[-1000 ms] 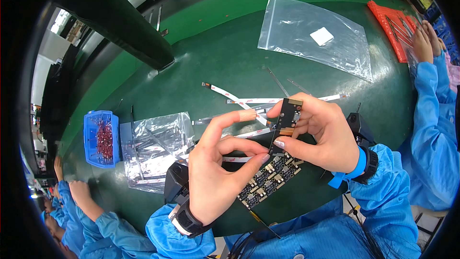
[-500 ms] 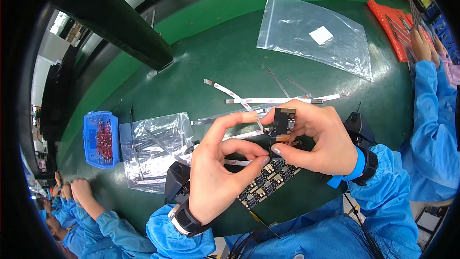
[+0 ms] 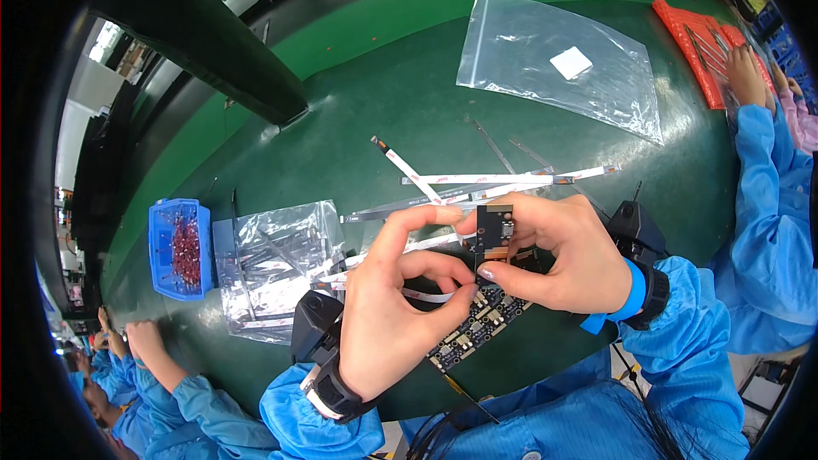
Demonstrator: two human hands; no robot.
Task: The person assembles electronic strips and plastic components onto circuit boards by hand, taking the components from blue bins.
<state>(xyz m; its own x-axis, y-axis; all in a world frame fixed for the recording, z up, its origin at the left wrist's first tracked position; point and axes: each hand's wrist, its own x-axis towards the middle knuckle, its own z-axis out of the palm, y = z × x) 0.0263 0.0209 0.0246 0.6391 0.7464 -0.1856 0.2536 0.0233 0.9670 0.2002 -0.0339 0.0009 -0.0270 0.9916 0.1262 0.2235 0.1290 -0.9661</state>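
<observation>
My right hand (image 3: 567,247) grips a small black circuit board (image 3: 492,226) between thumb and fingers, upright in front of me. A metal socket and a copper-coloured strip show on its face. My left hand (image 3: 400,302) is closed in a pinch at the board's lower left edge, and a white flat ribbon cable (image 3: 429,296) runs into its fingertips. The join between cable and board is hidden by my fingers. Beneath both hands, a panel of several joined black circuit boards (image 3: 477,324) lies on the table, partly covered by them.
Several loose ribbon cables (image 3: 477,179) lie beyond my hands. To the left are a clear bag of cables (image 3: 277,264) and a blue bin (image 3: 207,285) of small red parts. A zip bag (image 3: 528,51) lies at the back. Co-workers' arms (image 3: 763,179) flank me.
The small board has turned to show more of its face and shifted slightly down. A ribbon cable beyond my left fingers has swung to the right. Both hands keep their hold.
</observation>
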